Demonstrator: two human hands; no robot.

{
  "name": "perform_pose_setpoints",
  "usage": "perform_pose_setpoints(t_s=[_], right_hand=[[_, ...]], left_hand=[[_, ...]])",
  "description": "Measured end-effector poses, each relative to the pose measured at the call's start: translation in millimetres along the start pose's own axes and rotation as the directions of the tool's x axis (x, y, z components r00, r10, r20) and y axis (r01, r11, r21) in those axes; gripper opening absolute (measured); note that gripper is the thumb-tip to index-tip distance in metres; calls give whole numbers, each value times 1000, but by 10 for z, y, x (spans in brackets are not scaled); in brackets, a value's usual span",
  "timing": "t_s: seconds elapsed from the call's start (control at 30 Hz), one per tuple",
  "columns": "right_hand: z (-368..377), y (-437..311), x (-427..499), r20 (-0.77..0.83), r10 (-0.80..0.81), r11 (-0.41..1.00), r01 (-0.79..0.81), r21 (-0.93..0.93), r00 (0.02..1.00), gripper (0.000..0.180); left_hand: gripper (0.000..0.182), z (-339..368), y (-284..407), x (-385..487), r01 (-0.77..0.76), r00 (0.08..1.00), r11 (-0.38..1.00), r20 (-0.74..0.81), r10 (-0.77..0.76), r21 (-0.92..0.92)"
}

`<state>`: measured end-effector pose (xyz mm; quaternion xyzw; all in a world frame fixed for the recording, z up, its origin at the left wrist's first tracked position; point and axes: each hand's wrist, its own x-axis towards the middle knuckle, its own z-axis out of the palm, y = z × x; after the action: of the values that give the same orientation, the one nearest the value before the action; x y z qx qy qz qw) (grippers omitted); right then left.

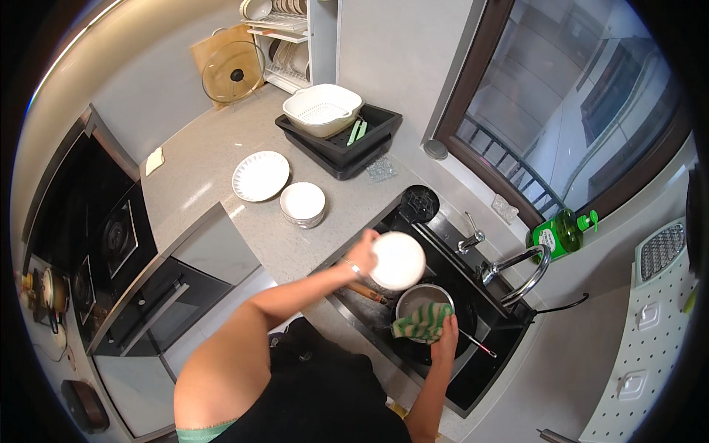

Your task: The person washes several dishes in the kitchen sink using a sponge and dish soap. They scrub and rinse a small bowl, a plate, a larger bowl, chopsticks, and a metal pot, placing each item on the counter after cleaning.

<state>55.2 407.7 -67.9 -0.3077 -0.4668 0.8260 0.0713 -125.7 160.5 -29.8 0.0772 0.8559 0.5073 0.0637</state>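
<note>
My left hand point(364, 255) grips the rim of a white bowl point(397, 260), held over the left part of the black sink point(426, 238) and slightly blurred. A green-and-beige striped dishcloth point(422, 323) is bunched in my right hand point(446, 339). The cloth hangs over a round metal pot point(425, 296) in the sink and covers its near side. Beneath the pot lies a dark pan, mostly hidden, with a wooden handle point(368, 292) pointing left. On the counter stand a stack of white bowls point(302, 202) and a fluted white dish point(261, 176).
A chrome faucet point(520, 271) arches over the sink's far side. Green dish soap point(556, 238) stands by the window. Black trays point(354, 149) carry a white colander point(323, 108) at the back. A glass lid point(234, 72) leans on a cutting board; a stove point(105, 238) is at left.
</note>
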Motion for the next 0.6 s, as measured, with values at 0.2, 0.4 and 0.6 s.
perform_pose_setpoints(t_s=[0.2, 0.4, 0.6], right_hand=[[-202, 94, 151, -20, -18, 987, 14, -160, 1000, 25], [-449, 515, 739, 138, -133, 812, 188, -553, 981, 9], [-682, 962, 1178, 165, -264, 146, 209, -967, 950, 33]], left_hand=[[40, -1580, -434, 321, 60, 949, 947, -313, 44, 315], [36, -2064, -713, 478, 326, 884, 944, -369, -288, 44], [40, -2066, -972, 578, 445, 802, 872, -342, -490, -205]])
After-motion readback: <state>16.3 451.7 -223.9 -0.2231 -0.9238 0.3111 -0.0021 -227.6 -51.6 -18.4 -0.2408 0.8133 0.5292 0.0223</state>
